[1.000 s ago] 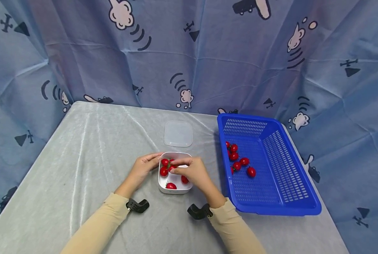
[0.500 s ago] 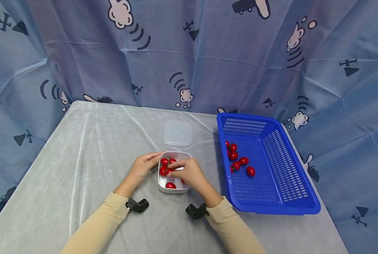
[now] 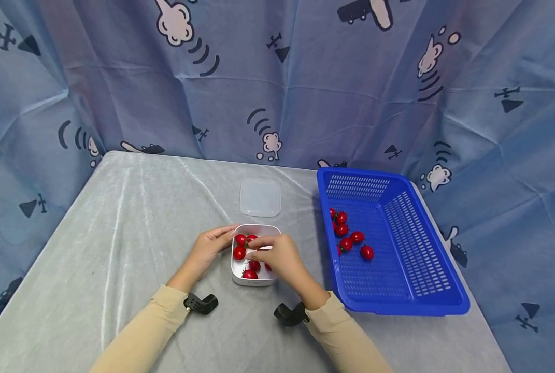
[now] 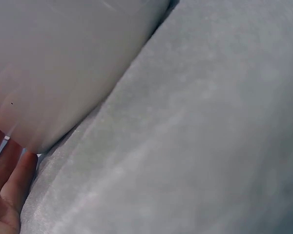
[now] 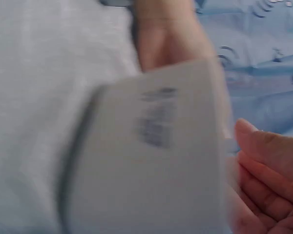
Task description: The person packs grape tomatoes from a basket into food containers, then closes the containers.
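A white square container (image 3: 254, 283) holding several red cherry tomatoes (image 3: 239, 253) stands on the table in the head view. My left hand (image 3: 209, 243) touches its left wall with fairly straight fingers, some of which show at the lower left of the left wrist view. Over the inside of the container is my right hand (image 3: 279, 256), its thumb and forefinger apart with no tomato visible between them. A loose tomato (image 3: 254, 266) lies just below those fingertips. In the right wrist view the right hand (image 5: 271, 180) appears beside the container's blurred, printed wall; its palm hides part of the contents.
A blue perforated basket (image 3: 398, 305) stands to the right, with several tomatoes (image 3: 341, 229) toward its left side. Behind the container lies a translucent square lid (image 3: 260, 198). Pale grey cloth (image 3: 151, 207) covers the table, and a patterned blue curtain (image 3: 230, 98) hangs behind it.
The tomato at my right fingertips has been let go and now lies lower in the container. The right hand has shifted slightly left; the left hand stays at the wall.
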The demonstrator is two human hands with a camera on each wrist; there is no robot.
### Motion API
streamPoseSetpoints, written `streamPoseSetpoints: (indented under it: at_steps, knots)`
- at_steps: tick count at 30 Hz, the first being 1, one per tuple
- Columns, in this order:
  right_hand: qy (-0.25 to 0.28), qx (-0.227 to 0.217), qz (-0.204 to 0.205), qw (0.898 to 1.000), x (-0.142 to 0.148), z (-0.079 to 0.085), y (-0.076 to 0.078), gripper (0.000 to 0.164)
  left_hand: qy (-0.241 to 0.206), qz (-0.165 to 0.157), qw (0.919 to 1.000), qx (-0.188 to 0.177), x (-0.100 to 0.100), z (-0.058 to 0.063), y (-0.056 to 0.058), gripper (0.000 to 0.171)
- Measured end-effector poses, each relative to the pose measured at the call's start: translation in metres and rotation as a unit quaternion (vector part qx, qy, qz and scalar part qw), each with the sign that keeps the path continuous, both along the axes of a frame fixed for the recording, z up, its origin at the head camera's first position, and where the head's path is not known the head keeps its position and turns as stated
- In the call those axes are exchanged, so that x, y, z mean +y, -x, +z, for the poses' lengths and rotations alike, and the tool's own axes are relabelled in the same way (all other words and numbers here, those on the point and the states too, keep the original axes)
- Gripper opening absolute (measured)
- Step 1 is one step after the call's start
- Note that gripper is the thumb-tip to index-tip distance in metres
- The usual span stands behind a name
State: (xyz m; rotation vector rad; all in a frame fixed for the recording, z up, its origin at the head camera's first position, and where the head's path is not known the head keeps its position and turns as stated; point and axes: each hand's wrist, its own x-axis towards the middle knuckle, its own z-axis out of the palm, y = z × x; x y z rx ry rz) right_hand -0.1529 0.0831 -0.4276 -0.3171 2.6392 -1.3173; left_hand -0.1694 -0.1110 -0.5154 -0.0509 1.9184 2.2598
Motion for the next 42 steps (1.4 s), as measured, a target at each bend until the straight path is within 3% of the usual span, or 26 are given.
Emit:
streamPoseSetpoints:
  at_steps: [10,14,19,27,37,42]
  knots:
    - [0.101,0.020,-0.095,0.990,0.048,0.063,0.008,0.028,-0.002,0.009,0.9999,-0.007,0.001,0.000,-0.001,0.039]
    - [0.095,0.014,-0.135,0.986,0.074,0.078,0.016,0.033,0.002,0.007,0.9999,-0.008,0.001,0.000,0.000,0.039]
    - [0.078,0.002,-0.181,0.980,0.105,0.085,0.026,0.042,0.011,0.006,0.9999,-0.008,0.001,0.001,-0.001,0.040]
    - [0.108,-0.024,-0.199,0.974,0.144,0.080,0.046,0.054,0.010,0.005,0.9999,-0.008,0.000,0.001,0.000,0.039]
    - [0.169,-0.048,-0.219,0.960,0.179,0.051,0.070,0.037,-0.006,0.002,0.9998,-0.017,0.001,-0.002,0.000,0.041]
    - [0.144,-0.067,-0.240,0.958,0.186,0.042,0.080,0.048,-0.008,0.002,0.9999,-0.014,0.000,-0.001,0.000,0.041]
